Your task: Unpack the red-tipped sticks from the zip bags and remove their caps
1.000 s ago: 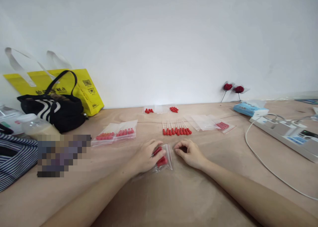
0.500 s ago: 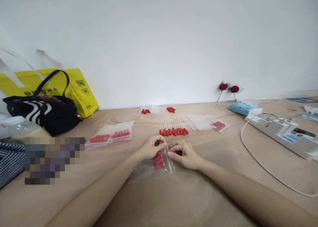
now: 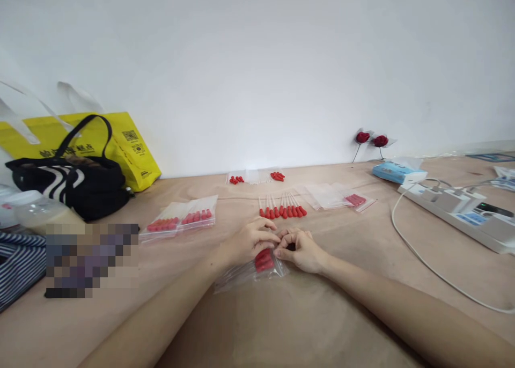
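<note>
A small clear plastic bag [image 3: 252,271] with several red-tipped droppers inside lies on the wooden table in front of me. My left hand [image 3: 250,241] pinches the bag's open end from the left. My right hand [image 3: 300,249] pinches the same end from the right, and its fingertips meet the left hand's. A row of loose red-tipped droppers [image 3: 282,210] lies just beyond my hands. Two filled bags [image 3: 182,218] lie to the left of that row.
Empty clear bags and one with red pieces [image 3: 337,198] lie right of the row; small red caps [image 3: 257,177] sit near the wall. A black striped bag [image 3: 72,181] and yellow bag [image 3: 132,142] stand at left. A power strip [image 3: 462,213] with a white cable runs at right.
My hands have come together at the bag's open end. The left hand moved off the droppers to the bag's mouth, and the right hand, which was apart from the bag, now pinches it.
</note>
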Tool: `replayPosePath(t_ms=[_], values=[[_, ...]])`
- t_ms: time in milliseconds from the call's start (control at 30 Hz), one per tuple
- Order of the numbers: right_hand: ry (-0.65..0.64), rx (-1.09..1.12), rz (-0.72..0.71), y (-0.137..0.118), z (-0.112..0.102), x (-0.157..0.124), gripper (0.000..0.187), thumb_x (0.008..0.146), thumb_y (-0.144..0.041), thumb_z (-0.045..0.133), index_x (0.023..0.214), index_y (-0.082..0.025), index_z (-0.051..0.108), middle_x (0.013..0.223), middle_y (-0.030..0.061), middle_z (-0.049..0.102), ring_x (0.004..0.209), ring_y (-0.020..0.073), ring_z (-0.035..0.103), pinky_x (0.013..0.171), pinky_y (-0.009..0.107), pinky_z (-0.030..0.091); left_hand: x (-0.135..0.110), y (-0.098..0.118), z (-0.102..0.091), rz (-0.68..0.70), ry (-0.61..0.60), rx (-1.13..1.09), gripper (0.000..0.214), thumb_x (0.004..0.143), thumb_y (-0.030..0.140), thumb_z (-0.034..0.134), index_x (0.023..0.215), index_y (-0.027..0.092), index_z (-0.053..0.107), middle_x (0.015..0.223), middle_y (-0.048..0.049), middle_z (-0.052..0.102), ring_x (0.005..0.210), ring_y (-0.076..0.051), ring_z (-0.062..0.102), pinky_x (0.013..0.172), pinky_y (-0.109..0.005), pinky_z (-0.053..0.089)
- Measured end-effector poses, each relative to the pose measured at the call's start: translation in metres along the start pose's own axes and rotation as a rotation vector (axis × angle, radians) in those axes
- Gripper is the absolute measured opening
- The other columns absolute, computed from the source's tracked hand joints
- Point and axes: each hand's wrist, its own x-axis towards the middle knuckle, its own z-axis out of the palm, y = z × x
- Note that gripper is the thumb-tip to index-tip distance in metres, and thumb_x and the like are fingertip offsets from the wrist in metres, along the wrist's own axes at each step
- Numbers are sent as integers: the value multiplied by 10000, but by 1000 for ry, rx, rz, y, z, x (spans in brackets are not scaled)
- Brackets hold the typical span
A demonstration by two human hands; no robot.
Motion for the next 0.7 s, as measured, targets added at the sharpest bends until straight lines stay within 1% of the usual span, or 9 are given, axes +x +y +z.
replayPosePath(t_ms=[67,200,333,433,500,600,700], values=[[1,7,-11,0,0,0,167,663,-340,636,560,-209,630,828,-16,624,859,167,553,860,336,310,0,0,1,36,-4,51,191,816,161,490,894,216,656,970,-52,565,927,-157,515,830,-296,414],[6,32,-23,0,0,-1,182,660,-357,644,548,-214,625,814,-16,629,825,157,565,829,318,339,1,-2,3,86,28,110,163,823,214,501,805,191,661,905,-56,600,850,-152,532,795,-287,425],[-3,20,-22,1,0,-1,186,651,-376,651,555,-219,629,830,-15,637,829,161,564,844,328,331,3,1,1,131,18,132,163,815,176,497,721,174,631,873,-50,613,832,-146,533,803,-281,409],[-26,-21,-23,0,-1,-2,215,664,-403,640,564,-213,624,851,-16,636,874,177,549,888,368,275,5,3,0,111,-34,136,154,802,139,488,699,166,599,865,-49,609,835,-147,530,804,-276,402],[-50,-36,-32,-1,-3,-2,227,698,-397,610,573,-207,618,881,-16,634,901,184,536,906,395,234,5,5,0,90,-61,142,150,798,123,473,705,166,583,856,-47,602,831,-148,526,797,-273,401],[-89,-44,-43,-2,-6,-3,214,750,-348,554,603,-205,615,926,-15,628,937,186,518,918,419,194,5,6,1,65,-63,161,130,794,127,471,722,166,571,838,-45,594,811,-149,520,778,-271,400],[-121,-52,-40,-3,-8,-3,198,763,-325,530,631,-206,618,936,-6,626,950,189,510,914,423,193,4,5,2,76,-64,169,143,801,134,458,709,165,562,809,-41,595,792,-147,516,776,-272,393]])
